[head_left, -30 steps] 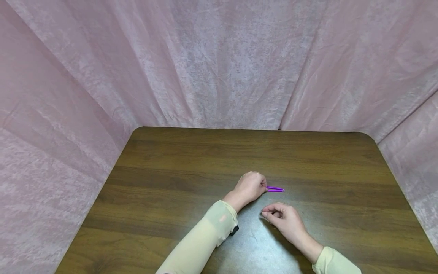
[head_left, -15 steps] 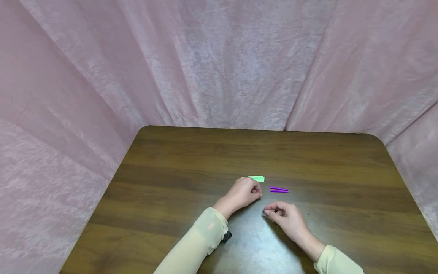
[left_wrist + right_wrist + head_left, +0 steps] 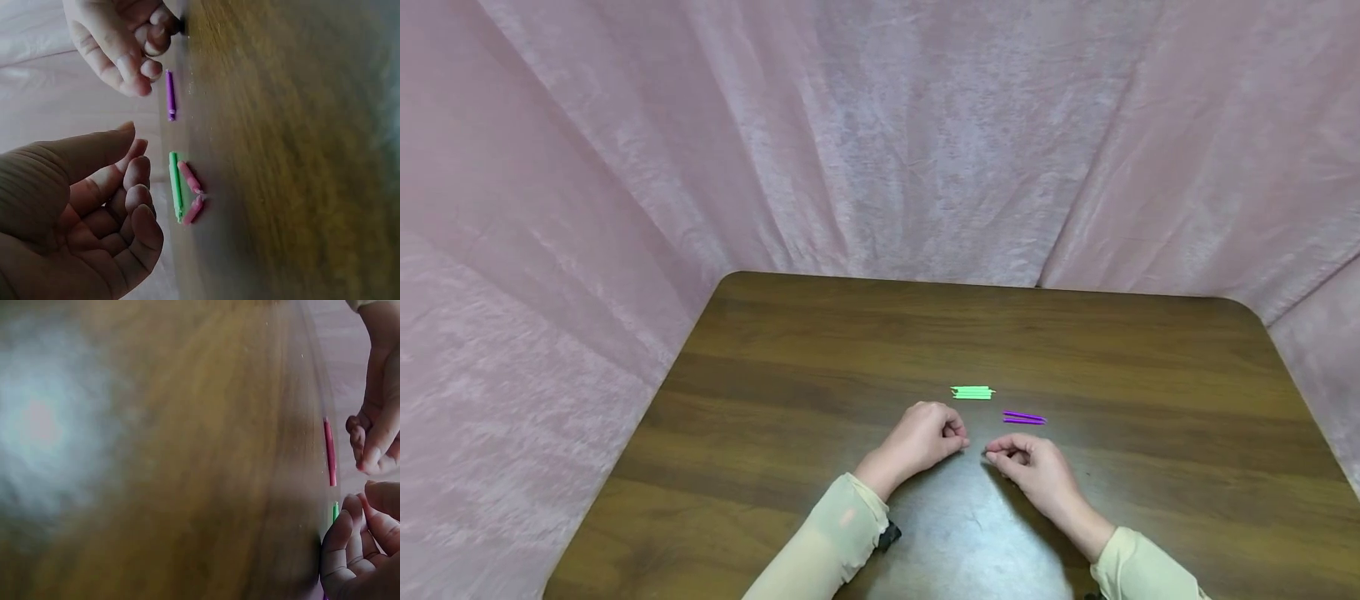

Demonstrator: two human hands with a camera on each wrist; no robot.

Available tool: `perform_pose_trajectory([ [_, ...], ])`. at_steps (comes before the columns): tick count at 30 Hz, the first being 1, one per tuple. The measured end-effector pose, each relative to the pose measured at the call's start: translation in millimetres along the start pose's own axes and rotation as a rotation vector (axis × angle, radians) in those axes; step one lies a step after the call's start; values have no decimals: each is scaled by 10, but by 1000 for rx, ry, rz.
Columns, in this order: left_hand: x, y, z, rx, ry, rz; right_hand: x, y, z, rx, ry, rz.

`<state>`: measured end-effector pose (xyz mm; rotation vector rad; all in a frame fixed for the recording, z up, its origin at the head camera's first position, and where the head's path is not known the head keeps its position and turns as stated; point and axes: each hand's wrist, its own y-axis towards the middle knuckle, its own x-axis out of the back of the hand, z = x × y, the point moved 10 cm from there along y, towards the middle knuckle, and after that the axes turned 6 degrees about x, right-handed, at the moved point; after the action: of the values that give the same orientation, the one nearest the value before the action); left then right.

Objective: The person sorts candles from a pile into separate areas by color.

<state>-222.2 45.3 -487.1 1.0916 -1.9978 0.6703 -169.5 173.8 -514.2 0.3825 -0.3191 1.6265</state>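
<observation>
In the head view, my left hand (image 3: 919, 442) and right hand (image 3: 1036, 475) hover low over the table, fingers loosely curled, nothing seen between them. Their fingertips face each other, a small gap apart. Just beyond the left hand lies a row of thin green candles (image 3: 972, 393), several side by side. Two purple candles (image 3: 1024, 421) lie beyond the right fingertips, slightly angled to each other. The left wrist view shows two pink candles (image 3: 188, 175) meeting at their whitish wick ends, beside a green candle (image 3: 175, 187). In the head view the left hand hides the pink ones.
The brown wooden table (image 3: 760, 367) has rounded far corners. Pale pink velvety curtains (image 3: 925, 150) hang behind and at both sides. Glare falls on the tabletop between the forearms.
My left hand has left the purple candles and drawn back toward me and left, uncovering the green candles. The right hand stays nearly in place. The head view has shifted slightly.
</observation>
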Motion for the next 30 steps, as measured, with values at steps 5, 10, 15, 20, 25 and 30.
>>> perform_pose_trajectory([
  [5, 15, -75, 30, 15, -27, -11, -14, 53, 19, 10, -7, 8],
  [10, 51, -145, 23, 8, -31, -24, -48, 102, 58, 28, -20, 23],
  [15, 88, -200, 54, 10, -44, -36, -95, 163, 113, 58, -36, 34],
  [20, 88, -259, 128, 32, -49, -35, -142, 224, 149, 83, -55, 46],
  [25, 72, -335, 194, 57, -78, -30, -175, 285, 166, 92, -63, 54],
  [30, 57, -395, 249, 73, -111, -38, -199, 346, 173, 92, -95, 54],
])
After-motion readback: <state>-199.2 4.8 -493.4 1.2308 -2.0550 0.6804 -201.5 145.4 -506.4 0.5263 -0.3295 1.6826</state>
